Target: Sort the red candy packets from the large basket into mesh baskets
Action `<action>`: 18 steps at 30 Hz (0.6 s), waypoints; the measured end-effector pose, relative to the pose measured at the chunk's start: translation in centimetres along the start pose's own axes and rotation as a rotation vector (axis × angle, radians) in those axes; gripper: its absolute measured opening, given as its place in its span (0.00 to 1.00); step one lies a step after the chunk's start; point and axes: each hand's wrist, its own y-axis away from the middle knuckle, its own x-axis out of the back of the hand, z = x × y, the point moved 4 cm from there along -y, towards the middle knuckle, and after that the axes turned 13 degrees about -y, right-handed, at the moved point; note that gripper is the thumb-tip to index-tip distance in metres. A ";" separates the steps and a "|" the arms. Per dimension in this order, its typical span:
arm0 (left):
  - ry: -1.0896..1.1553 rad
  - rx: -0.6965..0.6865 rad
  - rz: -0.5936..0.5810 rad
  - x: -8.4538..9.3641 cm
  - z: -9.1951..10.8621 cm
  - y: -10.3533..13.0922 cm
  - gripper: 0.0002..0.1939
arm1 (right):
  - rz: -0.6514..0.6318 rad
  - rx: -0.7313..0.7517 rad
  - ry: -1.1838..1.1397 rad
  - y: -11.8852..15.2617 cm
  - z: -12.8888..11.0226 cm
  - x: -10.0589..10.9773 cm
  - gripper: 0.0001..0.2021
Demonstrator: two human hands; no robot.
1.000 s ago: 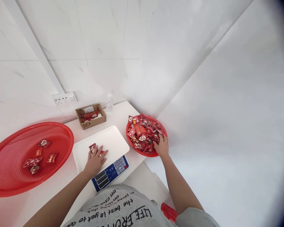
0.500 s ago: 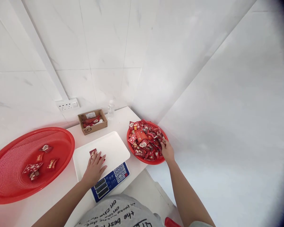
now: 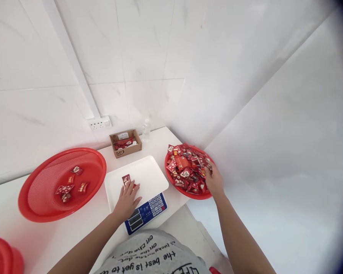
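Note:
My left hand [image 3: 127,201] lies with its fingers spread over the white tray [image 3: 153,173] of a scale. Partly under its fingers are small red candy packets [image 3: 126,179]. The scale's blue keypad panel [image 3: 150,211] shows in front of the tray. At the right, my right hand [image 3: 214,179] reaches over the rim of a red basket [image 3: 201,196] heaped with red-wrapped candies [image 3: 185,174]. Its fingers are curled at the pile's right side, and what they grip, if anything, is too small to make out.
A large red mesh basket [image 3: 42,182] with several packets stands at the left. Behind the scale are a cardboard box [image 3: 128,150] holding red packets and a clear bottle [image 3: 146,130]. Another red container [image 3: 1,253] sits at the lower left. A wall socket [image 3: 100,123] is behind.
The view has shifted left, bringing the lower-left red container into sight. My left hand stays on the tray, while my right hand stays at the pile's right side, with its fingers slightly moved.

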 end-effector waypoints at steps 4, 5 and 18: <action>-0.002 0.032 -0.087 0.3 -0.3 0.5 0.25 | 0.027 0.001 -0.116 0.9 -3.5 -1.7 0.21; -0.003 0.035 -0.113 0.4 -0.4 0.7 0.25 | -0.011 -0.020 -0.155 1.4 -4.2 -2.9 0.22; 0.030 0.078 -0.207 1.6 -0.8 1.9 0.26 | -0.523 -0.665 -0.922 9.7 -3.8 -20.4 0.19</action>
